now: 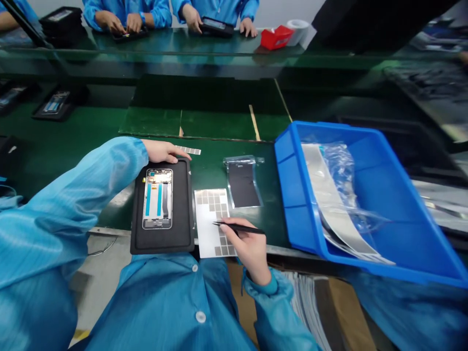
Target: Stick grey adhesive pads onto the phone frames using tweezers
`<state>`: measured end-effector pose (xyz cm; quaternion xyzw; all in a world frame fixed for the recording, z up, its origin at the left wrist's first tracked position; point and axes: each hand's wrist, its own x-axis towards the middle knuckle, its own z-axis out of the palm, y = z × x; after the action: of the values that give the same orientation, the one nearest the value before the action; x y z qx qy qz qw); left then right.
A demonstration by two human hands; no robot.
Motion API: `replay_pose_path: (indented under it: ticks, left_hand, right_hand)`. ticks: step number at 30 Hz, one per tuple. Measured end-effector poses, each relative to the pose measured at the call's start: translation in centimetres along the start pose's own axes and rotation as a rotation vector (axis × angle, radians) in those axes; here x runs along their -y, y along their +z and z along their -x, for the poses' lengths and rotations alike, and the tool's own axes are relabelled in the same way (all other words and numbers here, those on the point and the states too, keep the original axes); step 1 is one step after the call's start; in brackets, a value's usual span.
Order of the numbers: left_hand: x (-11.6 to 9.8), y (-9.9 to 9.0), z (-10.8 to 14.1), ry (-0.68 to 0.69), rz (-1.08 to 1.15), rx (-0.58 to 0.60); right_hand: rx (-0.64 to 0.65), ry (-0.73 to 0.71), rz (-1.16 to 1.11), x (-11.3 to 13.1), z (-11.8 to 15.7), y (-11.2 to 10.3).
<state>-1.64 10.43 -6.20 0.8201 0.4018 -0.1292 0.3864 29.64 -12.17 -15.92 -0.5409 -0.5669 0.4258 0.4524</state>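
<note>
A black foam tray lies at the bench's front edge, with an opened phone body in its recess. My left hand rests over the tray's top edge, palm down, fingers stretched toward a short strip of grey squares. Right of the tray is a white sheet bearing several grey square stickers. Over this sheet my right hand holds black tweezers, whose tips point left at the sheet. Behind the sheet lies a dark film piece in clear wrapping.
A blue bin holding pale strips and clear plastic stands at the right. Trays with phones sit at the far left. Beyond a raised ledge, other people's hands handle devices near a red box and white rolls.
</note>
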Motion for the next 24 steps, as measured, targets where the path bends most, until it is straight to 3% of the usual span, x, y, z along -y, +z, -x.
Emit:
replay_pose_path:
  ticks: [7, 10, 12, 15, 17, 20, 24]
  left_hand:
    - [-0.1, 1.2, 0.4, -0.052, -0.162, -0.022]
    - [-2.1, 3.6, 0.3, -0.099, -0.461, -0.338]
    - [-5.1, 6.5, 0.7, 0.003, -0.578, -0.455]
    - [-10.0, 11.5, 0.8, 0.270, -0.527, -0.422]
    - [-12.2, 14.2, 0.1, 0.371, -0.492, -0.369]
    - [-12.9, 16.5, -1.0, 0.357, -0.495, -0.321]
    - [-12.0, 17.4, -1.3, 0.310, -0.475, -0.284]
  right_hand:
    - [-0.130, -0.066, -0.083, 0.5, -0.7, 2.3]
    - [-0.174, -0.076, -0.143, 0.5, -0.9, 1.8]
    - [-0.208, -0.080, -0.166, 0.7, -0.5, 0.9]
    - [-0.213, -0.058, -0.144, 0.8, 0.6, -1.1]
    - [-0.150, -0.037, -0.087, 0.7, 1.4, -2.4]
    - [-0.028, -0.044, 0.047, 0.2, 2.1, -3.6]
    - [0.086, -0.099, 0.142, -0.4, 2.5, -3.5]
